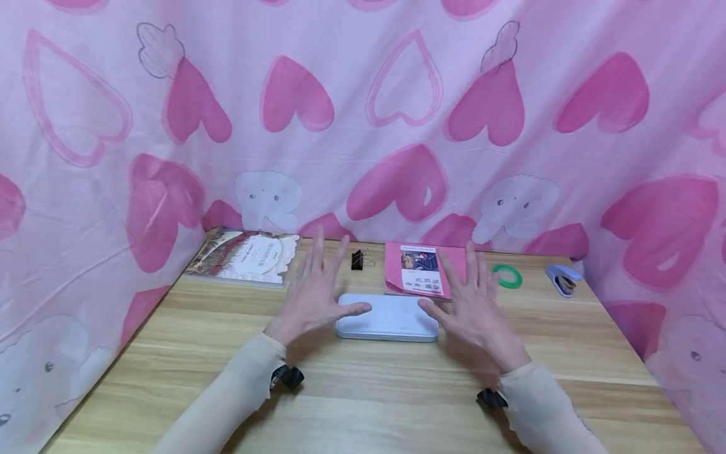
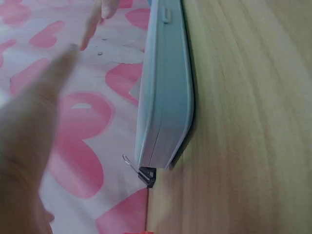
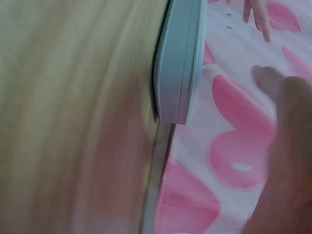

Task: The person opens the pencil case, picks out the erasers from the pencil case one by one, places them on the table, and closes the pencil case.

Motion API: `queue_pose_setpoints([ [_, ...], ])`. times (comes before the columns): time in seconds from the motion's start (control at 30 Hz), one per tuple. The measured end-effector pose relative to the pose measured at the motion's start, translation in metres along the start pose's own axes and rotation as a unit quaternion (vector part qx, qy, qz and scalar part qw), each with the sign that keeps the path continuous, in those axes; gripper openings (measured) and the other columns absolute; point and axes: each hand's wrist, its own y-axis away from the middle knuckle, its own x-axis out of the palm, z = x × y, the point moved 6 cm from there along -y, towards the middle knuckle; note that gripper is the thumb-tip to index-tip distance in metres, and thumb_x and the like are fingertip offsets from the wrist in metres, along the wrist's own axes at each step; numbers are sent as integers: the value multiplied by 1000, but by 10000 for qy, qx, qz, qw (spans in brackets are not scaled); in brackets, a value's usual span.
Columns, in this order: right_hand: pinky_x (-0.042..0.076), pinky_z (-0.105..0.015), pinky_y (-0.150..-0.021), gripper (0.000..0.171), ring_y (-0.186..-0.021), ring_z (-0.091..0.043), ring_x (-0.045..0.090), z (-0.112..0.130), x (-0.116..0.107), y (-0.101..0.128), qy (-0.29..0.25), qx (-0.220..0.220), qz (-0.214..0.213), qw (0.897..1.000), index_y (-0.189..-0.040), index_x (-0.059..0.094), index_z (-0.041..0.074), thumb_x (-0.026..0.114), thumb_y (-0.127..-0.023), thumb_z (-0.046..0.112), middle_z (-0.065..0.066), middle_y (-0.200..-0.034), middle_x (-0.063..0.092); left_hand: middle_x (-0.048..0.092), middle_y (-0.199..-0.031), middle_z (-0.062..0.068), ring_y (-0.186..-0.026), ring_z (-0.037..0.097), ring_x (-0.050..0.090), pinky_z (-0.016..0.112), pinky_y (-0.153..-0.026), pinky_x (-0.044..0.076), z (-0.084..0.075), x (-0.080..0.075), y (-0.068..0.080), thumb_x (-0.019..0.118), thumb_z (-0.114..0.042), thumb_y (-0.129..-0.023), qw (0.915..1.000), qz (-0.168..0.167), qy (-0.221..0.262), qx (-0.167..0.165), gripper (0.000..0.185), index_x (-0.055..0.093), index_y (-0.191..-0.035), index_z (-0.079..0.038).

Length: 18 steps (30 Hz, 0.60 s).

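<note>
A flat, pale blue case (image 1: 387, 317) with rounded corners lies on the table. Its side, with a seam and a small catch, shows in the left wrist view (image 2: 170, 83). My left hand (image 1: 314, 296) hovers at the left end of the case, fingers spread and thumb stretched over its edge. At the other end, my right hand (image 1: 472, 307) is spread the same way, its thumb at the case's right edge. Both hands hold nothing. In the right wrist view the case (image 3: 178, 68) stands apart from the blurred right thumb (image 3: 273, 85).
Along the table's (image 1: 363, 397) back edge are a picture-covered book (image 1: 244, 257), a black binder clip (image 1: 357, 260), a pink book (image 1: 395, 268), a roll of green tape (image 1: 507, 276) and a blue-white stapler (image 1: 563, 280). A pink heart-patterned curtain (image 1: 340, 38) surrounds the table.
</note>
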Motion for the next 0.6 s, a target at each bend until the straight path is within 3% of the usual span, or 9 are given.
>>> queue_pose_setpoints([
  [0.1,29,-86,-122,113,-168,-49,8,5,2,1,-1065,-344,38,9937,-180,6,31,79,-99,57,-13,-186,-5,-18,-186,-3,-171,42,14,75,-127,32,4,-7,7,84,-71,-88,9903,-140,1371,177,124,5,-179,-42],
  [0.2,40,-79,-120,108,-163,-46,31,3,6,6,-2038,-470,174,9777,-179,13,28,83,-100,46,-14,-182,22,6,-187,-3,-162,45,35,76,-119,44,9,-6,14,90,-50,-92,9636,-250,2649,273,107,26,-176,-37],
  [0.27,43,-74,-121,104,-157,-45,43,0,12,10,-2498,-402,339,9669,-178,19,29,85,-99,45,-12,-176,36,26,-181,-1,-153,47,49,73,-117,48,15,-1,18,92,-43,-92,9494,-286,3115,270,97,37,-172,-34],
  [0.33,43,-71,-123,99,-155,-43,47,-4,18,14,-2812,-329,481,9579,-176,26,27,86,-99,45,-12,-171,43,39,-174,2,-145,47,56,69,-115,52,20,7,22,92,-41,-92,9418,-224,3343,274,93,42,-170,-29],
  [0.47,45,-66,-124,94,-146,-36,58,-11,34,19,-3169,-236,767,9451,-172,37,24,90,-96,44,-9,-165,52,55,-163,7,-146,34,58,60,-123,48,28,29,26,94,-45,-90,9485,177,3150,288,94,46,-168,-23],
  [0.6,51,-58,-121,96,-135,-26,65,-16,48,22,-2878,-347,948,9524,-169,44,21,94,-91,47,-7,-162,53,58,-161,4,-149,25,56,53,-129,42,31,46,29,96,-55,-84,9615,657,2639,391,103,48,-167,-17],
])
